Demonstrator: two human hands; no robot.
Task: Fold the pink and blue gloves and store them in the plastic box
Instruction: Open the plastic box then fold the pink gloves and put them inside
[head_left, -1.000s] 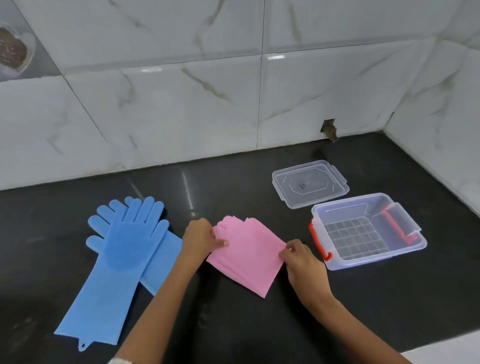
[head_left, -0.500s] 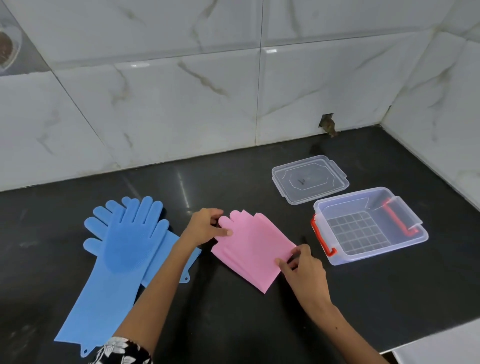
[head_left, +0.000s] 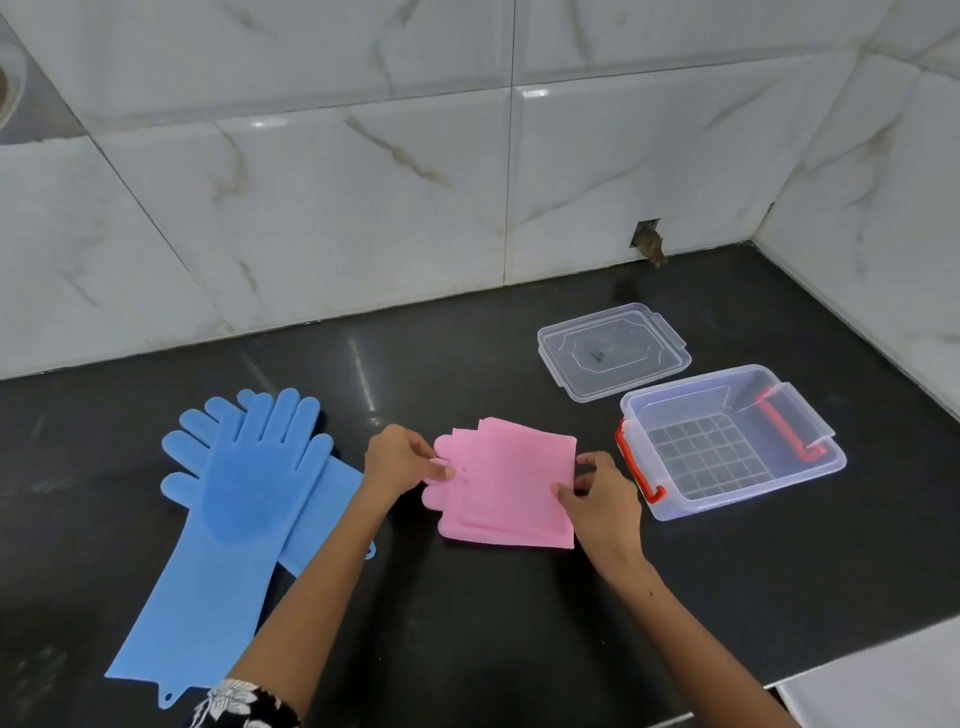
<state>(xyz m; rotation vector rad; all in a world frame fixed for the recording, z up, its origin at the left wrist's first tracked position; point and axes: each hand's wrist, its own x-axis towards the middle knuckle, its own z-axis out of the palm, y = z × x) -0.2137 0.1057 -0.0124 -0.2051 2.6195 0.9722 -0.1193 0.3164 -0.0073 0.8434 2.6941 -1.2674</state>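
Note:
The folded pink gloves (head_left: 506, 488) form a squarish stack on the black counter, fingertips poking out at its left side. My left hand (head_left: 402, 457) pinches the stack's left edge by the fingers. My right hand (head_left: 602, 499) pinches its right edge. The blue gloves (head_left: 234, 519) lie flat and unfolded to the left, one on top of the other, fingers pointing to the wall. The clear plastic box (head_left: 737, 493) with red handles stands open and empty just right of my right hand.
The box's clear lid (head_left: 613, 358) lies flat behind the box. A marble-tiled wall runs along the back and right of the counter (head_left: 467, 649). The counter's front edge shows at the lower right.
The pink stack has turned from a diamond-like angle to nearly square with the counter edge. Both hands have kept their hold on its left and right edges.

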